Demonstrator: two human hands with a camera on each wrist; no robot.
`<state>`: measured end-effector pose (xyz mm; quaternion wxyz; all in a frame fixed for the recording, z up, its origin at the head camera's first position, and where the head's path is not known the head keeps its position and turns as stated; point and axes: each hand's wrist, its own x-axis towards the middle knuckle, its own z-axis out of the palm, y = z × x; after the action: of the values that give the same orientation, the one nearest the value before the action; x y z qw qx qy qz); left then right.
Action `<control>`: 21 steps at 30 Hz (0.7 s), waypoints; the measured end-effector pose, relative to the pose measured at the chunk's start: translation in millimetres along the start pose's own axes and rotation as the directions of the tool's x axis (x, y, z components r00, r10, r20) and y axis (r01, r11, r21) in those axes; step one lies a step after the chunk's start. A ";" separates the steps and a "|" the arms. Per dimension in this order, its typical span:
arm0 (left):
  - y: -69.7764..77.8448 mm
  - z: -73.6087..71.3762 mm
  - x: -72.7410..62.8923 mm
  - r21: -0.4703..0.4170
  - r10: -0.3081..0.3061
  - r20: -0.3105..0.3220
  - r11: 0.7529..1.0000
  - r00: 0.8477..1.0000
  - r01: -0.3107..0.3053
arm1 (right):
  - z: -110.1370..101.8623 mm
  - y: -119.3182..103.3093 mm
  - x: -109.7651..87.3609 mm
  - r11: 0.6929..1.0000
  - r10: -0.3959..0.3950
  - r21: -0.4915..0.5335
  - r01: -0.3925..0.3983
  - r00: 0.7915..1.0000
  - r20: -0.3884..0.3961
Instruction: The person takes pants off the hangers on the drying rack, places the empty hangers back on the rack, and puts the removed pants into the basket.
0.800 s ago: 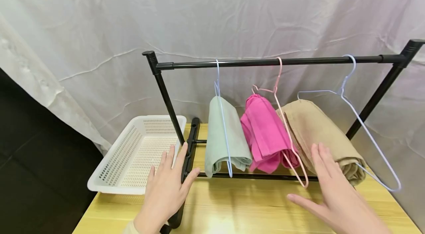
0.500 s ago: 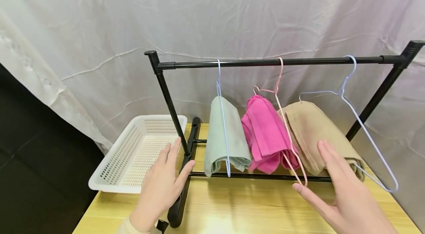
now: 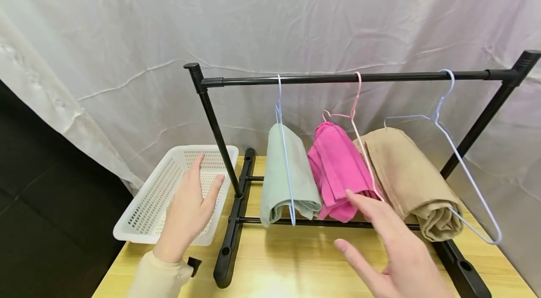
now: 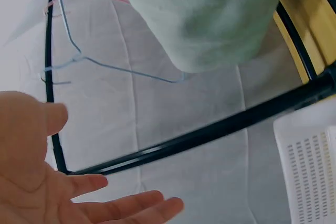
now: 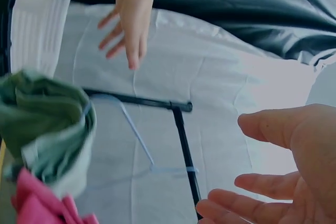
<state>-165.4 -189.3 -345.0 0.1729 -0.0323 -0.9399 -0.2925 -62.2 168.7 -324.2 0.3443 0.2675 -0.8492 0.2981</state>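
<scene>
A pale grey curtain spreads in wrinkled folds behind the black clothes rack. Under the rack lies the tabletop, yellow with wood grain. The rack itself stands across it, its upper bar level between two posts, the right one leaning outward in the head view. Just outside the rack's left foot sits the white perforated basket, with the left post crossing one corner of it in the head view.

A rolled beige cloth hangs near the rack's right post, the bulkiest of three. The folded green cloth hangs toward the rack's left post, and the bright pink cloth hangs between these two, below the middle of the rack's bar.

The right hand is in front of the rack, nearest the pink cloth but apart from it, fingers extended, thumb spread away, holding nothing. The left hand is left of the rack, across the basket in the head view, fingers loosely extended and likewise without anything in its grasp.

Slightest are the wire hangers hooked over the rack's bar: blue at the left, pink midway, blue again at the right.
</scene>
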 end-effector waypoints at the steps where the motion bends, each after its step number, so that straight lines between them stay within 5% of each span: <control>1: -1.6 -0.8 4.4 -0.016 0.000 0.002 1.000 1.000 0.000 | 3.3 -0.9 0.4 1.000 -0.001 0.015 0.001 1.000 0.019; 6: -11.0 -2.7 26.2 -0.102 0.023 0.003 0.994 1.000 -0.023 | 20.3 -3.9 4.3 0.998 0.010 0.063 -0.017 0.994 0.112; 12: -14.5 -2.6 51.8 -0.196 0.008 -0.031 0.981 0.999 -0.014 | 36.0 -7.6 14.4 0.989 0.131 0.042 -0.141 0.972 0.193; 21: -15.6 -1.2 81.9 -0.290 -0.061 0.009 0.955 0.998 0.061 | 50.4 -8.7 25.8 0.907 0.294 0.209 -0.365 0.906 0.305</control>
<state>-244.4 -206.2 -324.3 0.1573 -0.0283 -0.8875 -0.4323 -93.9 121.6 -331.7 0.1329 0.1994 -0.8740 0.4228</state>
